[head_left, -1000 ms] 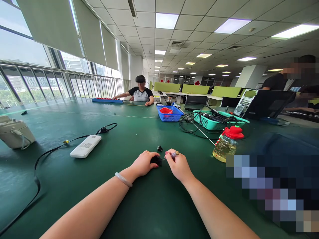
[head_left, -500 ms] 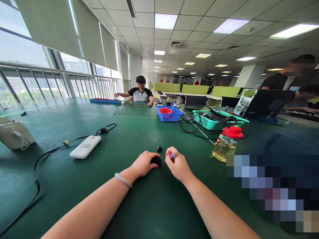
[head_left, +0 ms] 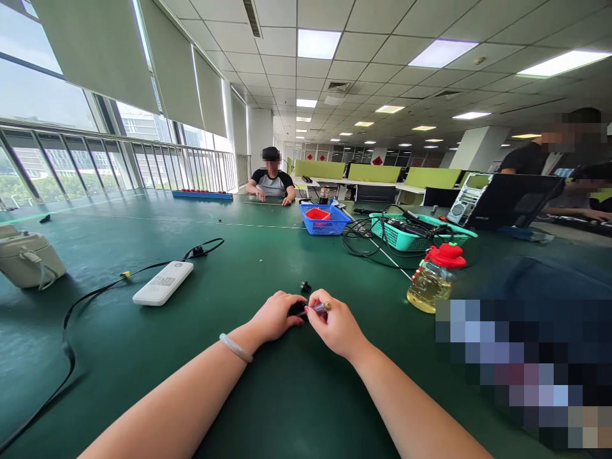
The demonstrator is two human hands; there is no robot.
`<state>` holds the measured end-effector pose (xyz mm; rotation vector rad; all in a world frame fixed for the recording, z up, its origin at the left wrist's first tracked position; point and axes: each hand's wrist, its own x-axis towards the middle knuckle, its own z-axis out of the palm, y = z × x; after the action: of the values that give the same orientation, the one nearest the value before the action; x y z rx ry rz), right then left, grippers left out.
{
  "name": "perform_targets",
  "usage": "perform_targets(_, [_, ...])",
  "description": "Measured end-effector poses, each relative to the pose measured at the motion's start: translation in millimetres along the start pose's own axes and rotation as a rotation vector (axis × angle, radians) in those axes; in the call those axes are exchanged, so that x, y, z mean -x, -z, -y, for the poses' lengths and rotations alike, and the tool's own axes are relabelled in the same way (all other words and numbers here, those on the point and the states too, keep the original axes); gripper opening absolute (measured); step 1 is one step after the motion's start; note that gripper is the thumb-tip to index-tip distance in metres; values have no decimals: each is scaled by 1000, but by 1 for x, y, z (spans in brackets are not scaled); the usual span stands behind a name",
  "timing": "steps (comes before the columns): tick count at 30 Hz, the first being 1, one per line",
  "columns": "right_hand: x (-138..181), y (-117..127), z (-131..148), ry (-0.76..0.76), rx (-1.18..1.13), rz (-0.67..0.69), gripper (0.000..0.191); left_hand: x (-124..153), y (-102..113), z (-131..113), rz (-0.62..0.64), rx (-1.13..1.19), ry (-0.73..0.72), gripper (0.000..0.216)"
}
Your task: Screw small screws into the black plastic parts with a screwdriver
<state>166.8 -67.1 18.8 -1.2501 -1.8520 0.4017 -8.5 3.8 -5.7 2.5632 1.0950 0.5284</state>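
My left hand (head_left: 277, 317) rests on the green table, thumb and fingers closed around a small black part (head_left: 297, 309). Much of that part is hidden by the fingers, so its kind cannot be made out. In my right hand (head_left: 335, 325) is a slim screwdriver (head_left: 321, 307) with a pale purple handle, pinched between thumb and fingers. Its front end points left at the black part; whether the tip touches it is hidden. Just beyond both hands lies another small black piece (head_left: 305, 287).
Left of my arms are a white power bank (head_left: 163, 284), a black cable (head_left: 70, 350) and a beige case (head_left: 31, 258). A red-lidded bottle (head_left: 430, 284) stands right. Farther back are a blue basket (head_left: 325, 224), a teal basket (head_left: 406, 237) and a seated person (head_left: 272, 182).
My right hand has moved left with the screwdriver, close against my left hand. My left hand stays put. The person across has drawn one hand back from the blue rack.
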Motion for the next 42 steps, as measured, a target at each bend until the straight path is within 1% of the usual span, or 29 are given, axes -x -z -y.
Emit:
perform_targets(3, [0,-1,1,18,25,55,10,0,1,-1,1,8,-25,33])
perform_targets(7, [1,-1,0,-4,19,45,12,0,1,-2,0,-2,-22,34])
perform_targets(9, [1,0,-1,-9,-22,-3,16,0,1,-2,0,-16,-8,36])
perform_targets(11, [0,1,-2,-24,-68,-80,20,1,0,-2,1,-28,10,39])
perform_targets(14, [-1,2,-4,-69,-79,-162,23,1,0,-3,1,-23,24,43])
perform_targets(16, [-2,2,-6,-99,-65,-154,24,2,1,-4,6,-17,34,42])
perform_targets(19, [-3,-1,-10,-134,-67,-104,23,2,3,-7,9,-2,51,40])
perform_targets(22, [-4,-3,-13,-151,-90,-82,23,3,5,-11,-27,32,34,36])
perform_targets(25, [-6,-2,-18,-145,-217,-119,26,4,6,-13,-92,39,-17,35])
perform_targets(27, [-8,1,-23,-164,-381,-207,29,3,6,-13,-142,26,-34,36])
perform_targets(29, [-11,5,-29,-198,-497,-336,32,2,5,-12,-196,5,16,37])
perform_targets(31, [-13,8,-36,-234,-499,-438,32,1,4,-9,-239,-33,127,39])
perform_targets(32, [-13,9,-40,-258,-471,-452,31,1,3,-7,-247,-63,188,40])
perform_targets(33, [-14,9,-44,-290,-444,-446,31,1,3,-6,-243,-98,242,41])
perform_targets(36, [-14,4,-56,-376,-397,-351,32,2,2,-3,-183,-209,340,40])
perform_targets(39, [-15,-2,-65,-410,-384,-313,33,4,2,-5,-124,-300,369,36])
perform_targets(42, [-16,-5,-68,-400,-378,-289,32,5,2,-10,-121,-335,383,32])
